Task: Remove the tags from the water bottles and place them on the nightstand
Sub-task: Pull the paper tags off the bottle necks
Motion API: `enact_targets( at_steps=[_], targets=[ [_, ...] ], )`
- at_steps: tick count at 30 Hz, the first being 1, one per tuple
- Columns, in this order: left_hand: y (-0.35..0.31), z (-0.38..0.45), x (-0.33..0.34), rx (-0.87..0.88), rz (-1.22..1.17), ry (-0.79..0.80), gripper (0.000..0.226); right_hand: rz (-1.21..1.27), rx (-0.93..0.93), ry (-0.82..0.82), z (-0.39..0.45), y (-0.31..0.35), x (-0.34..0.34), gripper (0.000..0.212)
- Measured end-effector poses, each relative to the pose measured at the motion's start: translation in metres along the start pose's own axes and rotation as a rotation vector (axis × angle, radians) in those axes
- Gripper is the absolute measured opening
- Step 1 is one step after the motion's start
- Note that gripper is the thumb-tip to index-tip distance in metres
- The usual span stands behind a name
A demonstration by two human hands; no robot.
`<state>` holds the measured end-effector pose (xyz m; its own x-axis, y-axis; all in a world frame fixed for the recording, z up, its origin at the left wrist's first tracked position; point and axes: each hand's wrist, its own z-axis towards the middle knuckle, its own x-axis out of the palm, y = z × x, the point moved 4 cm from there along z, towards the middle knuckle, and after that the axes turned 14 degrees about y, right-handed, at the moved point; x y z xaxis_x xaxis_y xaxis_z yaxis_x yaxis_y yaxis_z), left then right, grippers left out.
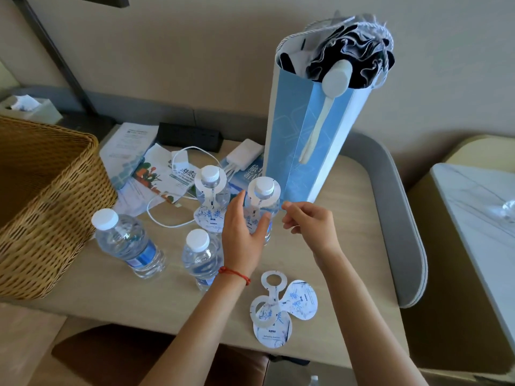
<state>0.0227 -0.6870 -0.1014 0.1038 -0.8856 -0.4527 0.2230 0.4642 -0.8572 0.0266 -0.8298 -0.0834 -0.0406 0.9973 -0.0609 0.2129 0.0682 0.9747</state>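
Note:
Several clear water bottles with white caps stand on the beige nightstand (139,299). Two at the back carry white-and-blue paper neck tags: the left tagged bottle (211,190) and the right tagged bottle (264,190). My left hand (242,232) wraps around the body of the right tagged bottle, over its hanging tag. My right hand (309,224) hovers just right of that bottle, fingers curled and pinched, with nothing clearly in them. Two bare bottles (125,240) (199,257) stand nearer the front left. Two loose tags (281,310) lie overlapped near the front edge.
A wicker basket (41,196) fills the left side. A tall blue paper bag (303,135) with dark cloth stands behind the bottles. Leaflets (131,157), a white charger with cable (245,154) and a black box (189,136) lie at the back. A marble table (479,218) stands right.

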Motion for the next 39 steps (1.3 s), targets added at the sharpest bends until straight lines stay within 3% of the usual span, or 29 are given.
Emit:
enact_targets(
  at_steps=[9,26,34,39],
  targets=[
    [0.008,0.007,0.008,-0.102,-0.106,0.074,0.042,-0.007,-0.017,0.005,0.016,-0.002,0.010,0.016],
    [0.009,-0.010,0.010,-0.155,-0.198,0.062,0.049,0.067,-0.048,0.089,0.037,-0.001,0.001,0.017],
    [0.017,-0.004,0.013,-0.173,-0.178,0.073,0.040,0.107,-0.029,0.109,0.039,-0.003,-0.001,0.015],
    [0.027,0.000,0.017,-0.197,-0.243,0.131,0.049,0.102,-0.023,0.123,0.040,-0.002,-0.003,0.020]
  ],
)
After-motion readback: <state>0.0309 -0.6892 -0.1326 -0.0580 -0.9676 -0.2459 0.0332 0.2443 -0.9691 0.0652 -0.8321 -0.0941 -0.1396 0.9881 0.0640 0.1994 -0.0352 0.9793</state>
